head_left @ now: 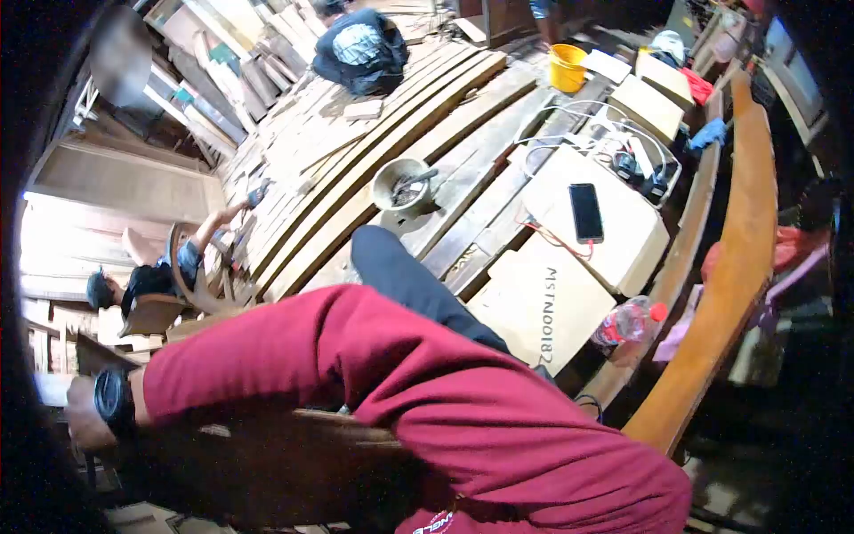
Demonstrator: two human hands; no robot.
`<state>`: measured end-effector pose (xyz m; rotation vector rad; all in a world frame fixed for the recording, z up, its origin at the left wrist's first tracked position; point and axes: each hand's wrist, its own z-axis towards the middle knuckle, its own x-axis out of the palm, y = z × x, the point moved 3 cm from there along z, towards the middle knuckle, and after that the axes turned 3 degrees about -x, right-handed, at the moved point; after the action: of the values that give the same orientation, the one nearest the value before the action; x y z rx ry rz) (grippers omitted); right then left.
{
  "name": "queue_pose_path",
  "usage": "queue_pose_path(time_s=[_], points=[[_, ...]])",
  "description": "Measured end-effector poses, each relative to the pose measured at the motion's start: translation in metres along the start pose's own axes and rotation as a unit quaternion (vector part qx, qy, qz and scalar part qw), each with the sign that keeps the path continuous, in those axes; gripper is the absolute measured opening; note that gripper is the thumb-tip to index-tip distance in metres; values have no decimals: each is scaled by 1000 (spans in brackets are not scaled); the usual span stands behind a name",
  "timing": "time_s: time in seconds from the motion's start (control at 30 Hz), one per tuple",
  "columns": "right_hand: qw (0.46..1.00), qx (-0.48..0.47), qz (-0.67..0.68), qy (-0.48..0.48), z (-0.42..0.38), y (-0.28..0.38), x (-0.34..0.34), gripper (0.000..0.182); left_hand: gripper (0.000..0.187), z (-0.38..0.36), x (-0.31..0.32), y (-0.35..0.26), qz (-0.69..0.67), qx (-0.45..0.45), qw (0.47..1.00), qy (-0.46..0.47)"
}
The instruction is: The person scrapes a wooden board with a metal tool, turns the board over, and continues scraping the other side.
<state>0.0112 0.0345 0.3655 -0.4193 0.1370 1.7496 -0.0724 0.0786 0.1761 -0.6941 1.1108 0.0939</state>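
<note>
My right hand [86,418] is at the far left edge, at the end of a maroon sleeve [427,374] that crosses the view with the elbow bent. A black watch [113,402] sits on the wrist. The fingers are dark and partly cut off, so I cannot tell what they hold. Dark brown wood [258,458] lies in shadow beside the hand and under the forearm. My left hand is out of view. Past the sleeve shows a dark trouser knee [382,254].
A bowl [402,187] with a tool handle stands on planks [356,209]. Cartons [551,303] at right bear a phone [585,214], cables and a bottle [629,322]. A curved wooden piece [734,267] borders them. Two people sit or crouch beyond; a yellow bucket [567,68] stands behind.
</note>
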Motion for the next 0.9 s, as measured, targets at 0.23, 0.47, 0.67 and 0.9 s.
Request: queue_pose_path(time_s=[0.23,0.47,0.67,0.9], points=[[1000,21,-2,-13,13,1,6,15,61,5,-1,-3,-2,8,1000,-6],[982,3,107,-155,-19,-56,43,20,60,-39,-24,24,-86,-14,995,-47],[992,55,85,71,-73,-104,-22,27,59,-58,-19,40,-221,-28,972,-74],[996,68,-54,27,-105,-81,-107,21,52,-65,10,59,-447,-107,886,-60]])
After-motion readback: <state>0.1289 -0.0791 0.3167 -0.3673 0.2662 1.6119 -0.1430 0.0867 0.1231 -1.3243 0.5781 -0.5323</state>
